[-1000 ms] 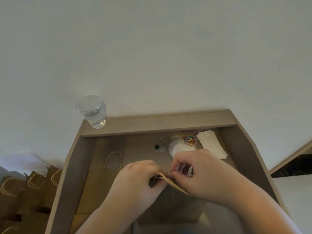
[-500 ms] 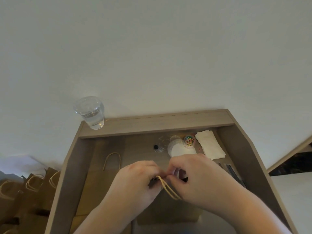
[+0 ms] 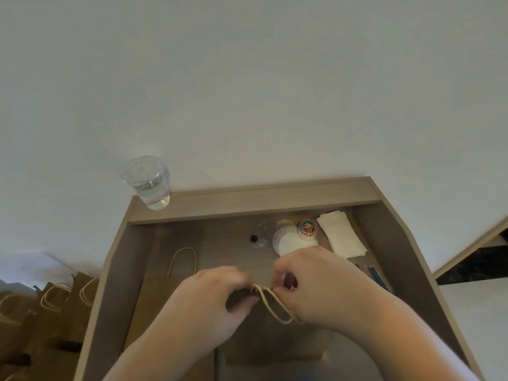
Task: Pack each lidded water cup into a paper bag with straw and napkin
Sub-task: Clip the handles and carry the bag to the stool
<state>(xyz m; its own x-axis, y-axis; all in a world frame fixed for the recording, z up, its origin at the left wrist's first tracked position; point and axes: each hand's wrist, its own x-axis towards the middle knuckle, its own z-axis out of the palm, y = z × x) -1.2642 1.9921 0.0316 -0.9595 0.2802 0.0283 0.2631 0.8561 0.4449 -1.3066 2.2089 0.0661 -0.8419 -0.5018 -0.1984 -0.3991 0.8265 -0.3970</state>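
Note:
A brown paper bag [image 3: 275, 345] stands on the desk in front of me, its top edge pressed together. My left hand [image 3: 209, 301] pinches that top edge from the left. My right hand [image 3: 319, 281] pinches it from the right, and the bag's twine handles [image 3: 275, 306] loop out below my fingers. What is inside the bag is hidden. A lidded clear cup of water [image 3: 148, 182] stands on the raised back ledge at the left. White napkins [image 3: 341, 235] lie at the back right. Dark straws [image 3: 376, 276] lie right of my right hand.
A flat paper bag [image 3: 165, 298] with a twine handle lies on the desk's left side. Clear lids [image 3: 264, 233], a white disc and a small tub of coloured clips [image 3: 308, 229] sit at the back. Several packed bags [image 3: 49, 306] stand left of the desk. Raised walls edge the desk.
Both hands stay pinched at the bag's top edge. The twine handles have dropped lower below my right hand's fingers. The view has tilted slightly.

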